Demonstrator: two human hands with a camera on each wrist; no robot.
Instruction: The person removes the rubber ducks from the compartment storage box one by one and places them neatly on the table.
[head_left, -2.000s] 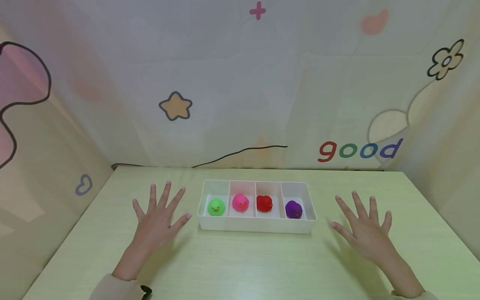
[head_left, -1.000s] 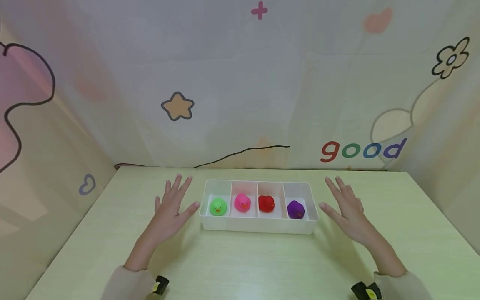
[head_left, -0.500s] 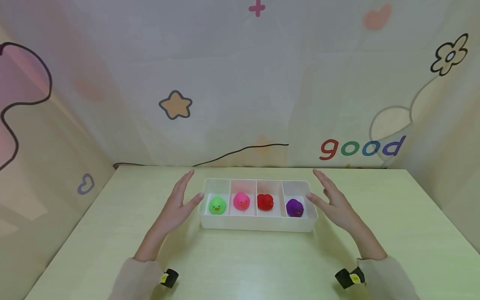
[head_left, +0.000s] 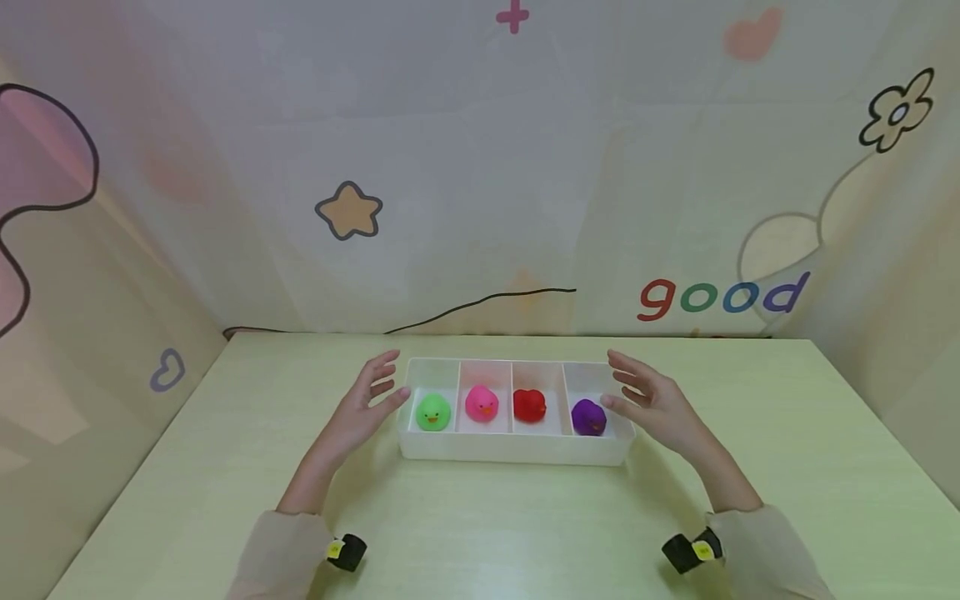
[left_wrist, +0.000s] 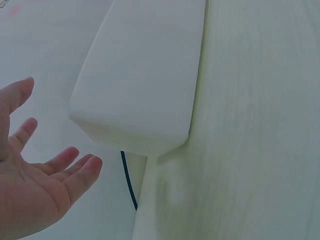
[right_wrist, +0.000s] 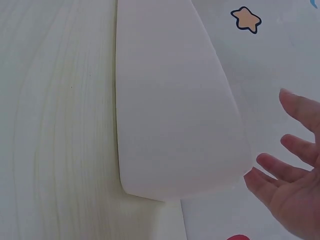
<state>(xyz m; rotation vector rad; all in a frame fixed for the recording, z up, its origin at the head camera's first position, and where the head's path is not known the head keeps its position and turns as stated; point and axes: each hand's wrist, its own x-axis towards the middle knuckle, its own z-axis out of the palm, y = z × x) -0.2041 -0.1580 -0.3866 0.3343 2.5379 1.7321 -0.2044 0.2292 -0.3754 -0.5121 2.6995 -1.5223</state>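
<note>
Head view: the white plastic four-compartment tray (head_left: pixel 517 448) is flanked by left hand (head_left: pixel 365 410) and right hand (head_left: pixel 654 405), fingers spread, nothing held. Uneven gripping could tip it, spilling the small rubber ducks (head_left: pixel 482 403).

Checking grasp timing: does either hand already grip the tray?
No: the left hand and right hand flank the tray with fingers open.

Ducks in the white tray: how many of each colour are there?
green duck: 1
pink duck: 1
red duck: 1
purple duck: 1
Total: 4, one in each compartment of the tray.
</note>
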